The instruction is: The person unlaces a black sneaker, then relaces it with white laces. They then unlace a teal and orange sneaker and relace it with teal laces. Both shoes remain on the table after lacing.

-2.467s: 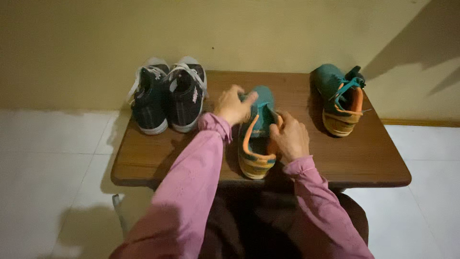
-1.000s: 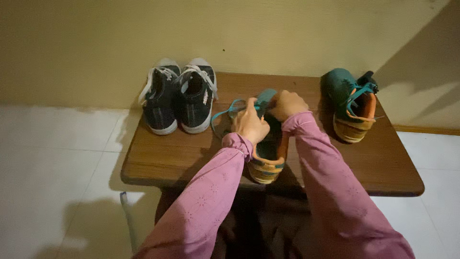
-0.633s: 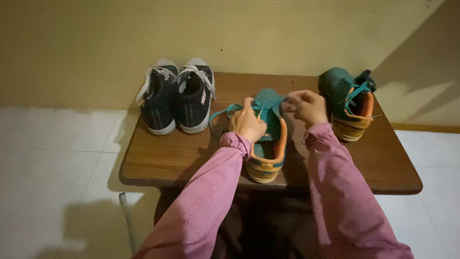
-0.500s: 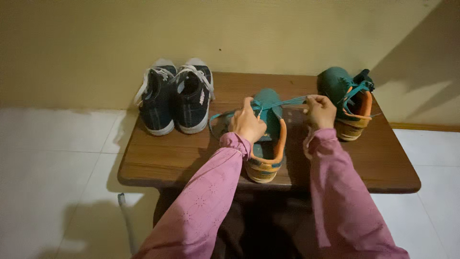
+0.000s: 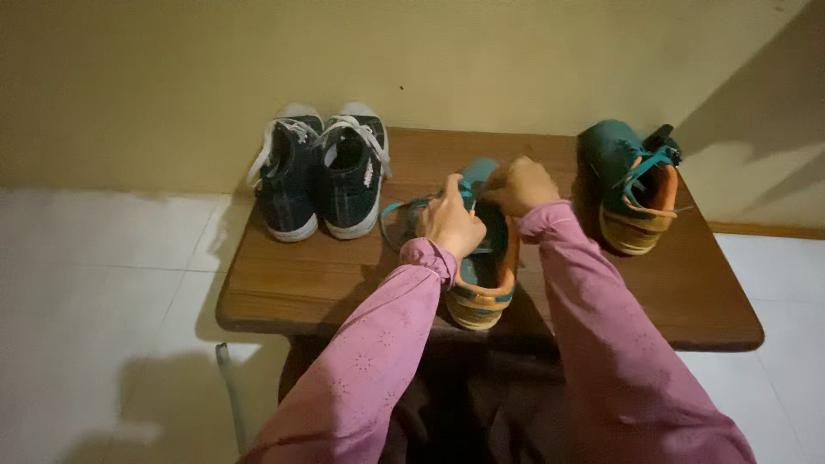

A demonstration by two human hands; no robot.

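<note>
At the far left of the wooden surface (image 5: 284, 296) a pair of dark canvas sneakers (image 5: 322, 180) with white laces stands side by side, toes toward the yellow wall (image 5: 430, 60), parked clear of the work. Right of them, in the middle, a teal sneaker with orange lining (image 5: 483, 275) lies heel toward the person, so its lacing faces both hands. A loop of teal lace (image 5: 395, 210) hangs out to its left. The left hand (image 5: 453, 225) is closed, pinching the lace over the tongue; the right hand (image 5: 517, 185) sits just beyond it at the toe end, fingers curled together on the lace there. Both wear pink sleeves. At the far right, well apart, the second teal sneaker (image 5: 634, 185) rests near the surface's edge, its laces loose.
</note>
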